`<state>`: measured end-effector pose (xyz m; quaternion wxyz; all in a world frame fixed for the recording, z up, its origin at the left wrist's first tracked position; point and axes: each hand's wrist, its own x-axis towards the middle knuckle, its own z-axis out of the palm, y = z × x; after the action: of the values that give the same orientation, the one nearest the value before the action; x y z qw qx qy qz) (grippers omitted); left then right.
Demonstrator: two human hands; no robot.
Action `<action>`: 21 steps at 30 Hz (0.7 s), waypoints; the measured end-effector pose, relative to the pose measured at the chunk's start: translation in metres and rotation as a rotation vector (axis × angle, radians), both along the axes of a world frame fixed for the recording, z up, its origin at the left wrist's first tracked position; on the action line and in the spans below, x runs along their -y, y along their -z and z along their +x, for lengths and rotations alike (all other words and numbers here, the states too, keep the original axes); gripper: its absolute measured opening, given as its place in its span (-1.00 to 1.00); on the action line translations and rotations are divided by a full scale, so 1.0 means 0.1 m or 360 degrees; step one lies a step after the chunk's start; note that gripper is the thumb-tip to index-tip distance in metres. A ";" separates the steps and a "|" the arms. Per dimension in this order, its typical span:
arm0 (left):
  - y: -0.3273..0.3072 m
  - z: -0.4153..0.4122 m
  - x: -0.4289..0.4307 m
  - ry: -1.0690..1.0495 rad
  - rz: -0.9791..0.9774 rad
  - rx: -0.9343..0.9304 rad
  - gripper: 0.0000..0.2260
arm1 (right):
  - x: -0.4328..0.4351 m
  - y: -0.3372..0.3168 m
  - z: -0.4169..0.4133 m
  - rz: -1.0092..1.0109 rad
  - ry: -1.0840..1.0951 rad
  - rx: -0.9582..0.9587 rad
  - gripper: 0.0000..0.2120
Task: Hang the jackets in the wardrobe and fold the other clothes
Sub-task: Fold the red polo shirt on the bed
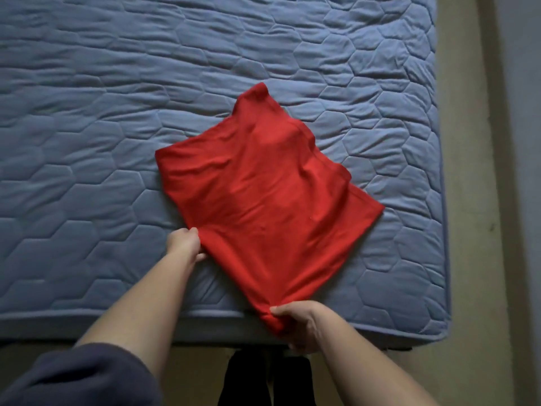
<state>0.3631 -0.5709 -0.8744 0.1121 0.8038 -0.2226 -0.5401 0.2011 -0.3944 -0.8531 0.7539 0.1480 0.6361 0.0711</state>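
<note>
We hold a red garment [263, 194] by its near end, and the rest of it lies folded and a little rumpled on the blue mattress [87, 142], toward the right side. Our left hand [186, 244] pinches the garment's near left corner, fingers curled round the cloth. Our right hand [298, 323] grips the other near corner, bunched in its fingers, at the mattress's near edge. The garment stretches away from both hands, slanting up and rightward

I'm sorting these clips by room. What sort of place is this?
Probably a bedroom: a blue quilted mattress fills most of the view, a red garment lies partly folded on it, and floor runs alongside.
</note>
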 end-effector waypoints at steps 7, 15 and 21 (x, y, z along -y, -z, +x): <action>-0.18 -0.04 -0.28 0.0255 0.0377 -0.0399 -0.88 | 0.25 -0.41 -0.54 -0.0175 -0.0255 -0.0179 -0.72; -0.25 -0.08 -0.27 0.0145 0.0317 -0.0453 -0.95 | 1.10 -0.38 -1.35 -0.1099 -0.1048 -0.1642 -0.42; 0.00 0.02 -0.28 -0.0028 0.0219 -0.0653 -0.95 | 1.88 0.01 -1.58 -0.1595 -0.0929 -0.1370 -0.37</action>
<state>0.3647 -0.5424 -0.8745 0.1047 0.6847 -0.1507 -0.7053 0.0433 -0.5821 -0.8540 0.3640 -0.3766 0.8465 -0.0953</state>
